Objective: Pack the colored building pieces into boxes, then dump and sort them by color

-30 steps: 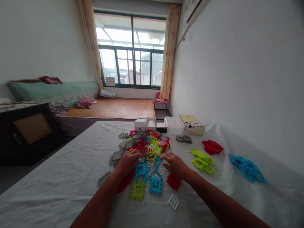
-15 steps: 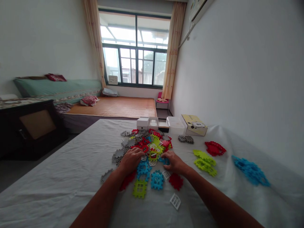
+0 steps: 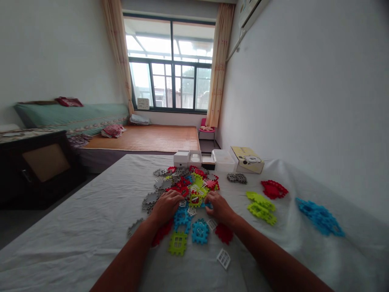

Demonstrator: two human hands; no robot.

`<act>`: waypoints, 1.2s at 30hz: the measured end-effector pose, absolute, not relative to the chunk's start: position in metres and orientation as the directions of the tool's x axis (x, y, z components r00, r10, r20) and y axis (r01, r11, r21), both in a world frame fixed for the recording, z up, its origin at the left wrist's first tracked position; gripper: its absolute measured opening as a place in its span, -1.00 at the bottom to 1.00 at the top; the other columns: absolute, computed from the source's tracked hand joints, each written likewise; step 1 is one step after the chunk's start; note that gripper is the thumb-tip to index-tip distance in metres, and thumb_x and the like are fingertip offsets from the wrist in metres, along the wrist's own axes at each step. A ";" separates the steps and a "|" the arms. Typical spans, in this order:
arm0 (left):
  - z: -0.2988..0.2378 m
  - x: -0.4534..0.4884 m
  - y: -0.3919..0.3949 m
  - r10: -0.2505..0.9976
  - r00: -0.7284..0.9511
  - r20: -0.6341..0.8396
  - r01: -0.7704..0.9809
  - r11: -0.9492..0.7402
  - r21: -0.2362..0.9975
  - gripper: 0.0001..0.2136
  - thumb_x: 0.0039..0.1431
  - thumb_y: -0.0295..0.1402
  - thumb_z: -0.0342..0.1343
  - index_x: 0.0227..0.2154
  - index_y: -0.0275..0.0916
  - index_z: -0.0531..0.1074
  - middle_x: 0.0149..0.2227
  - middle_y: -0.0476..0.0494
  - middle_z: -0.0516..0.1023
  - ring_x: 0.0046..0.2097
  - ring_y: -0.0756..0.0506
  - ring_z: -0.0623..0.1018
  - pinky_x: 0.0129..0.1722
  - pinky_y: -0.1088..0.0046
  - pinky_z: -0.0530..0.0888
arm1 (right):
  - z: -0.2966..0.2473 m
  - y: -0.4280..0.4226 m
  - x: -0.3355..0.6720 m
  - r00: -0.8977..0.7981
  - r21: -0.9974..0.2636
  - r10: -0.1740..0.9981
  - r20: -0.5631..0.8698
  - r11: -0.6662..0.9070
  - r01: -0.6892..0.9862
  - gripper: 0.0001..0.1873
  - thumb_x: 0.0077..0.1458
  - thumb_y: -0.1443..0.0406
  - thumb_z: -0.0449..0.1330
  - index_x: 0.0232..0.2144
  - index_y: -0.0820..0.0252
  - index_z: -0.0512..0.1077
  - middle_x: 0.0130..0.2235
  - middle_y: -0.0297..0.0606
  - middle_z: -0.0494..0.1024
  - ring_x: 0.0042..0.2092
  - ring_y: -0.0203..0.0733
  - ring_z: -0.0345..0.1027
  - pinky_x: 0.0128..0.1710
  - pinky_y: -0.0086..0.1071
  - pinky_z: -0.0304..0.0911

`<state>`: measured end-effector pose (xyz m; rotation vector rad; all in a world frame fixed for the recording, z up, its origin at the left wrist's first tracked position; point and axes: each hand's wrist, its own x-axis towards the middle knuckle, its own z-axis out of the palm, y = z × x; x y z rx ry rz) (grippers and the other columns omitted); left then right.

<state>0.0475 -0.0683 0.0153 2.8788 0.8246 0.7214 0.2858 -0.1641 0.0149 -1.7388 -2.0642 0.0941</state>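
A pale cloth (image 3: 100, 194) covers the worktop. At its middle lies a mixed pile of toothed plastic pieces (image 3: 197, 180), and well apart at the right is a blue stack (image 3: 319, 217). At the pile's near side, the left hand (image 3: 166, 206) has loosely curled fingers; I cannot tell whether it grips anything. The right hand (image 3: 219, 206), thumb and fingers bent, is at a blue piece (image 3: 207, 205), its hold unclear. Nearer lies a green square piece (image 3: 178, 243), then a smaller white lattice piece (image 3: 224, 258).
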 end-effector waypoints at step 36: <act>0.014 0.045 -0.057 0.480 0.745 0.462 0.460 -0.873 0.165 -0.78 0.21 -0.40 -0.05 -0.22 -0.09 0.50 -0.17 -0.07 0.55 -0.11 -0.09 0.49 -0.08 0.38 0.38 | 0.055 -0.242 0.434 0.163 -0.043 0.817 0.553 -0.167 0.985 -0.80 0.05 0.34 0.12 -0.23 0.21 0.42 -0.13 -0.14 0.48 -0.08 -0.06 0.29 0.00 -0.22 0.20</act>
